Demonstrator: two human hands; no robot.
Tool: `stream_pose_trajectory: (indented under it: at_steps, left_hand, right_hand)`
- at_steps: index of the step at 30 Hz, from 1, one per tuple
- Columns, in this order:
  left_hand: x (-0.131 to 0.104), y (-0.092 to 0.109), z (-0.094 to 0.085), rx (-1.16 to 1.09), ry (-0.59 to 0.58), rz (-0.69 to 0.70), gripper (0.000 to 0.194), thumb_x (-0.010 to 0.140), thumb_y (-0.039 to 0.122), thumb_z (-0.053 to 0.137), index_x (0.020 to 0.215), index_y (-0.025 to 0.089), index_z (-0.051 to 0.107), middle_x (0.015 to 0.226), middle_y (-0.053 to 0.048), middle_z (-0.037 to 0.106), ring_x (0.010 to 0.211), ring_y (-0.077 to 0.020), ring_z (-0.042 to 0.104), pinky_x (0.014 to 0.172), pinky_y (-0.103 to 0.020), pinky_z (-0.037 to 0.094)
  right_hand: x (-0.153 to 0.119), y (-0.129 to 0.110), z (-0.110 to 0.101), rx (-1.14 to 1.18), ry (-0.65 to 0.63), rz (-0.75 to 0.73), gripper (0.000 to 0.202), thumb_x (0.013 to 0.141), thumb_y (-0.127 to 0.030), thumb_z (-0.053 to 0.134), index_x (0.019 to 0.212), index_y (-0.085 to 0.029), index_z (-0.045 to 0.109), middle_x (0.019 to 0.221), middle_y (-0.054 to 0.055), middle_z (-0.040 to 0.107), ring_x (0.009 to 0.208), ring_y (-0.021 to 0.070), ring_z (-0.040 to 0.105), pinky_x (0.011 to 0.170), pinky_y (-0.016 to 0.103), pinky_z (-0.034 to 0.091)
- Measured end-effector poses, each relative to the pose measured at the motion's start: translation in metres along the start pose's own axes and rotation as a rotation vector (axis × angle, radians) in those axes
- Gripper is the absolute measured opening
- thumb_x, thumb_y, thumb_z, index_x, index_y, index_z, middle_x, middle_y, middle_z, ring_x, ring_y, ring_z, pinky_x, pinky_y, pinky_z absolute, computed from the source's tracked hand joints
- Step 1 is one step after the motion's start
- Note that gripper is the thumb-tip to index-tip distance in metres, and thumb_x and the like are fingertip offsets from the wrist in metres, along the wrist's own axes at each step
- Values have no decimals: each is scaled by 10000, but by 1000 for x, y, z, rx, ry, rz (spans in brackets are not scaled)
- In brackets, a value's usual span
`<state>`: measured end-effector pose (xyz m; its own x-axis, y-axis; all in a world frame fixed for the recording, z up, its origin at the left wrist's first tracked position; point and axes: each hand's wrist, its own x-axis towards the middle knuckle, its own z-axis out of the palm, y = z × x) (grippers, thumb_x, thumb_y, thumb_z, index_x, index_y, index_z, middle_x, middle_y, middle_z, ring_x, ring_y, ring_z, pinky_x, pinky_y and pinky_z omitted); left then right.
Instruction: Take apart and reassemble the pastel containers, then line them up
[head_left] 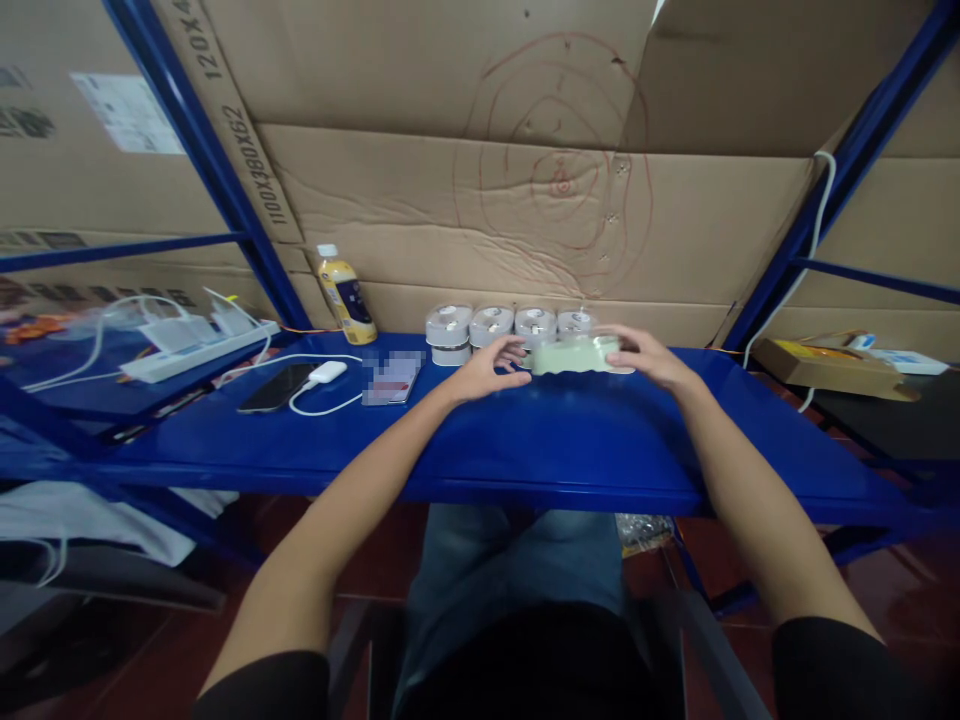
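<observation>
My right hand grips the right end of a pale green, box-like object with a wavy lower edge, slightly blurred. The object is just above the blue shelf or resting on it; I cannot tell which. To its left, my left hand is open, thumb and fingers apart, facing the object's left end with nothing in it. Behind both hands, several round clear-lidded containers stand in a row against the cardboard, some stacked on white ones. The green object and my hands partly cover that row.
The blue metal shelf has a cardboard back wall. On its left are a yellow bottle, a dark phone, a white cabled device and a partly blurred-out flat item. A power strip and an open carton flank it.
</observation>
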<state>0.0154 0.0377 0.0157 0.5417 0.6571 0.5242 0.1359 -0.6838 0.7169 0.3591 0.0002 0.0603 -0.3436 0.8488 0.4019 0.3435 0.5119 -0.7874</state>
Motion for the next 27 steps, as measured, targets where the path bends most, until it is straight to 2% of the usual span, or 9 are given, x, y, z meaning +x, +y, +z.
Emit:
stream_pose_trajectory:
  at_steps: [3, 6, 10, 13, 17, 20, 24, 27]
  left_hand:
    - [-2, -9, 5, -24, -122, -30, 941, 682, 449, 943, 1486, 215, 515, 1395, -219, 654, 1282, -342, 668, 1107, -557, 523]
    - [-5, -7, 5, 8, -220, -39, 1029, 637, 430, 970, 1529, 256, 488, 1466, -213, 621, 1380, -377, 610, 1159, -602, 469]
    - [-7, 4, 4, 160, -285, -59, 1040, 641, 497, 953, 1537, 245, 488, 1450, -191, 631, 1367, -391, 612, 1166, -610, 457]
    - [-8, 9, 7, 270, -289, -44, 1139, 618, 532, 951, 1581, 219, 430, 1422, -194, 637, 1322, -406, 633, 1129, -603, 484]
    - [-10, 12, 14, 278, -317, -6, 1241, 598, 505, 959, 1630, 195, 342, 1453, -205, 615, 1339, -410, 621, 1123, -557, 493]
    - [-11, 16, 22, 311, -290, -8, 1256, 594, 546, 959, 1632, 210, 335, 1485, -204, 592, 1371, -430, 592, 1128, -575, 482]
    - [-12, 21, 31, 291, -263, 19, 1224, 632, 548, 943, 1634, 228, 316, 1501, -197, 585, 1364, -421, 597, 1119, -571, 489]
    - [-11, 20, 29, 289, -252, 4, 1275, 631, 556, 945, 1656, 214, 270, 1523, -213, 561, 1374, -424, 586, 1138, -576, 472]
  right_hand:
    - [-1, -1, 31, -28, -204, 62, 754, 707, -499, 900, 1393, -280, 675, 1260, 72, 750, 1139, 309, 712, 1064, 533, 559]
    - [-2, 1, 51, 14, -345, 73, 892, 708, -466, 908, 1513, -295, 562, 1343, 83, 728, 1230, 305, 691, 1113, 534, 534]
    - [-2, 4, 54, -94, -398, 44, 953, 681, -444, 934, 1532, -277, 538, 1499, 105, 640, 1360, 326, 626, 1185, 527, 477]
    - [-2, 7, 46, -220, -451, 34, 954, 673, -442, 940, 1529, -275, 553, 1497, 103, 647, 1376, 342, 617, 1203, 549, 453]
    - [-4, 7, 42, -332, -412, -2, 1061, 630, -501, 965, 1568, -278, 523, 1579, 117, 580, 1446, 367, 553, 1246, 575, 403]
    - [-5, 0, 56, -374, -319, -73, 1149, 609, -597, 960, 1597, -260, 480, 1640, 135, 505, 1498, 390, 491, 1269, 578, 370]
    - [-4, -11, 84, -431, -273, -176, 1133, 644, -653, 923, 1597, -252, 460, 1499, 149, 631, 1357, 391, 614, 1172, 581, 476]
    - [-4, -16, 83, -433, -212, -150, 1053, 671, -646, 904, 1560, -247, 507, 1409, 142, 687, 1279, 387, 658, 1115, 570, 514]
